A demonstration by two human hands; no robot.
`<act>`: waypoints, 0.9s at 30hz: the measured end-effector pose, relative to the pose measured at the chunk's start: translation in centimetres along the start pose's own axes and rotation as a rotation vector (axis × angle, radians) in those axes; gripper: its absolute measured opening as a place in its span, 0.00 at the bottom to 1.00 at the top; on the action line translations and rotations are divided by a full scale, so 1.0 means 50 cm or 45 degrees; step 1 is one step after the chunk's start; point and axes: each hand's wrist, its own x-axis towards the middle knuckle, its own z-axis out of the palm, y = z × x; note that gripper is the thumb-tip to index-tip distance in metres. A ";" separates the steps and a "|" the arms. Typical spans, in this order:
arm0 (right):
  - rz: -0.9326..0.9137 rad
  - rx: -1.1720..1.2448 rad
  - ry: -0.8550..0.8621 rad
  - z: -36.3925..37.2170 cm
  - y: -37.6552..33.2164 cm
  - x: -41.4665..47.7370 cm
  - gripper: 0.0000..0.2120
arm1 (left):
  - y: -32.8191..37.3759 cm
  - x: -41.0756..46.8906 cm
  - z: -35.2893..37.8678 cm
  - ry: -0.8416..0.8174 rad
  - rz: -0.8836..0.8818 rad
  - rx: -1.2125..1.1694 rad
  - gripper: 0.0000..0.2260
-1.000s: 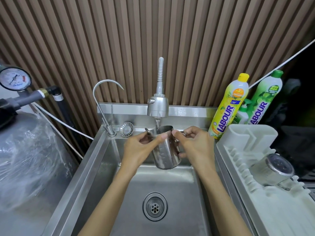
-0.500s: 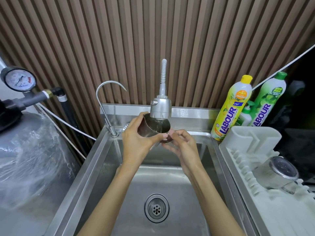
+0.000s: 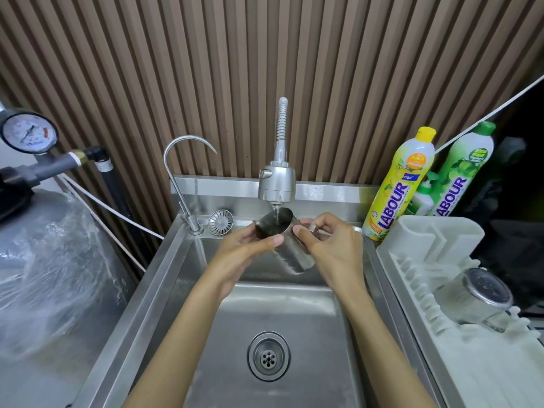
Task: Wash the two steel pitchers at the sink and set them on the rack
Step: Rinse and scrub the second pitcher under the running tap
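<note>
A steel pitcher [image 3: 290, 256] is held tilted over the sink [image 3: 273, 313], its mouth up under the running faucet [image 3: 276, 184]. Water streams into its opening. My left hand [image 3: 250, 245] grips it near the rim from the left, thumb across the front. My right hand [image 3: 326, 245] holds its right side, fingers curled round the handle area. A second steel pitcher [image 3: 477, 298] lies upside down on the white rack [image 3: 426, 260] at the right.
A thin gooseneck tap [image 3: 182, 178] and a loose strainer [image 3: 220, 222] sit at the sink's back left. Two dish-soap bottles [image 3: 400, 187] stand behind the rack. A plastic-wrapped tank [image 3: 50, 275] with a pressure gauge [image 3: 29, 132] fills the left. The drain [image 3: 268, 356] lies below.
The pitcher was raised against the faucet head half a second ago; now it is lowered and tilted, with water running into its mouth. Both hands have kept hold.
</note>
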 end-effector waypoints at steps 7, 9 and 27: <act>-0.423 -0.488 -0.122 0.049 0.022 0.009 0.06 | -0.062 0.044 -0.030 -0.078 -0.304 -0.086 0.06; -0.507 -0.521 -0.168 0.063 0.024 0.007 0.04 | -0.081 0.057 -0.037 -0.062 -0.384 -0.089 0.08; -0.517 -0.387 -0.163 0.097 0.098 0.031 0.08 | -0.129 0.073 -0.018 0.143 -0.497 0.018 0.08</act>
